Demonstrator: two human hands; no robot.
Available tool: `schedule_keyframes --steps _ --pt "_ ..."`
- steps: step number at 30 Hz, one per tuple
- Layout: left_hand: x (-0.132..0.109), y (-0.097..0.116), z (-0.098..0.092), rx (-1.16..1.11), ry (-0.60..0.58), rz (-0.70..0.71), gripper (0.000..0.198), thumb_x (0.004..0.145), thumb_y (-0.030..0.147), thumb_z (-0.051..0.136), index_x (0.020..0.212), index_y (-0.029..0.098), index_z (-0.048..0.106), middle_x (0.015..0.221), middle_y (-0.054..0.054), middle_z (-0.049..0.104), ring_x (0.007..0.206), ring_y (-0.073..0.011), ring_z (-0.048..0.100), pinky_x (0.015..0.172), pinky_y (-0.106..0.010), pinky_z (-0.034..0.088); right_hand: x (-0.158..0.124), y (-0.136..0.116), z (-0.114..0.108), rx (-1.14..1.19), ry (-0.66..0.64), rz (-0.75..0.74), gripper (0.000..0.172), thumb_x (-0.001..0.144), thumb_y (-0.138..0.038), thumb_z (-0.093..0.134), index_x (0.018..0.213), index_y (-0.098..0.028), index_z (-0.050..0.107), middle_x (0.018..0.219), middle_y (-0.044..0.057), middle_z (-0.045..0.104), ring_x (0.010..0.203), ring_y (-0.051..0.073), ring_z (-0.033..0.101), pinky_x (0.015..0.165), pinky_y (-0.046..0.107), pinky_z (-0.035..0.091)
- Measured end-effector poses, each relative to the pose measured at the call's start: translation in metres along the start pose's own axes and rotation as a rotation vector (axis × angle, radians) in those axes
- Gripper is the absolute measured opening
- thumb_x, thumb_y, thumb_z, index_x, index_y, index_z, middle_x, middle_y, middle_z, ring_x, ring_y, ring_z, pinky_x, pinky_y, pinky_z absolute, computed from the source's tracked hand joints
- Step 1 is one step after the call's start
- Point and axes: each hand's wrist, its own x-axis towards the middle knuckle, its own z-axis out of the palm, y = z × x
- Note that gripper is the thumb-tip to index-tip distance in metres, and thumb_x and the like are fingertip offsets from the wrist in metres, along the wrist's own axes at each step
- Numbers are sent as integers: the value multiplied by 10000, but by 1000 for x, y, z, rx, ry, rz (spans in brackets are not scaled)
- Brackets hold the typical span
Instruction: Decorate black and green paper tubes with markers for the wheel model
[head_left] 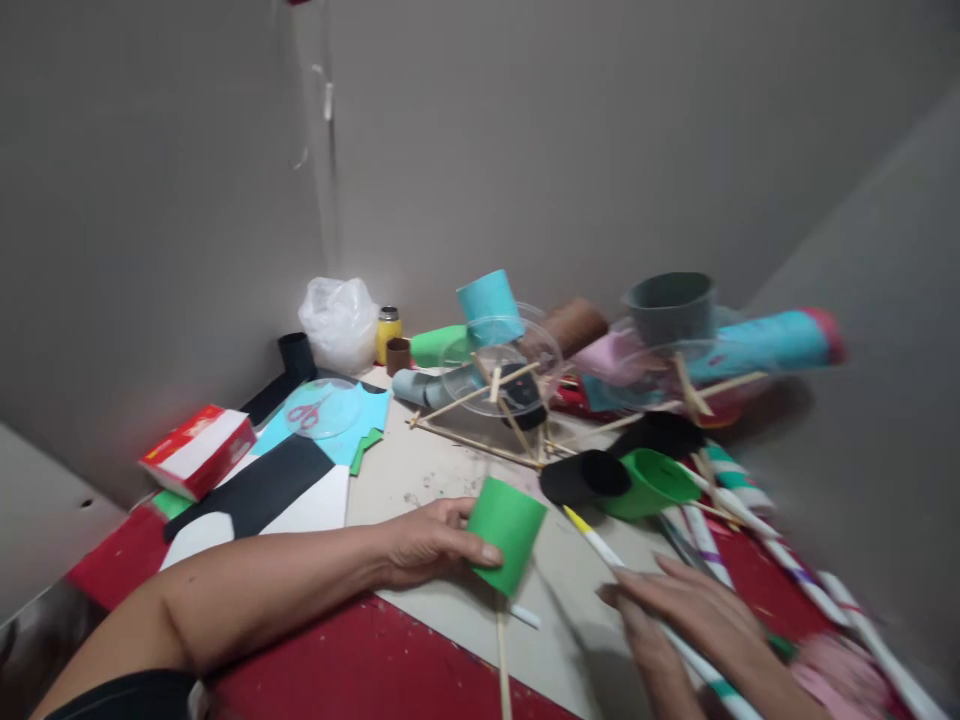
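Note:
My left hand is closed around a green paper cylinder, which it holds just above the pale tabletop near the front. My right hand lies flat with fingers stretched out over thin paper straws, touching them; it is somewhat blurred. Just beyond sit a black roll and a green cup on their sides. Behind them stands a frame of wooden sticks carrying clear plastic lids and a teal cup.
A red and white box lies at the left beside black, white and blue foam sheets. A white plastic bag, a yellow jar and several coloured rolls crowd the back. Striped paper tubes lie at the right. Grey walls enclose the corner.

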Motion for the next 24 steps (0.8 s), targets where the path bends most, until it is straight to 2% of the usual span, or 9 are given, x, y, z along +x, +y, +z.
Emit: schedule_keyframes --steps 4,7,11,13,16,20,24 --pt "-7 6 7 87 4 27 584 584 290 941 1102 117 736 995 -105 735 848 -191 657 793 -285 488 20 -23 -1 29 43 -50 255 902 -58 584 1099 -209 643 888 35 752 801 189 723 914 405 545" --pt "-5 9 6 160 3 30 608 670 315 897 1212 128 694 1093 -125 724 952 -235 643 851 -322 473 28 -23 0 52 68 3 283 907 -51 576 1138 -209 622 891 32 754 800 177 714 901 410 541" --pt "-6 12 9 255 21 72 621 691 342 872 1244 148 668 1125 -115 705 989 -251 621 861 -335 465 30 -20 -4 30 107 18 277 920 -74 576 1159 -207 615 913 44 756 824 182 713 893 410 533" --pt "-7 14 11 336 74 144 634 682 326 870 1260 175 656 1162 -100 693 990 -242 616 848 -326 468 30 -19 -7 24 147 18 277 919 -74 584 1157 -211 624 924 45 758 838 188 717 901 412 529" --pt "-7 20 11 464 222 266 605 656 270 866 1215 193 647 1121 -72 696 959 -222 621 845 -322 474 30 -16 -11 16 174 26 288 909 -60 594 1155 -205 633 934 48 758 848 192 719 918 414 522" --pt "1 23 1 559 410 347 535 621 235 841 1102 180 615 1004 -56 701 887 -219 641 835 -352 490 29 -16 -11 14 150 8 287 913 -66 597 1162 -205 626 928 43 755 837 189 715 920 415 517" --pt "8 23 -9 766 504 438 498 659 204 804 1107 181 588 1034 -60 693 935 -225 638 874 -369 485 29 -19 -9 23 109 -21 274 908 -61 607 1155 -178 620 938 52 750 851 179 711 925 408 508"
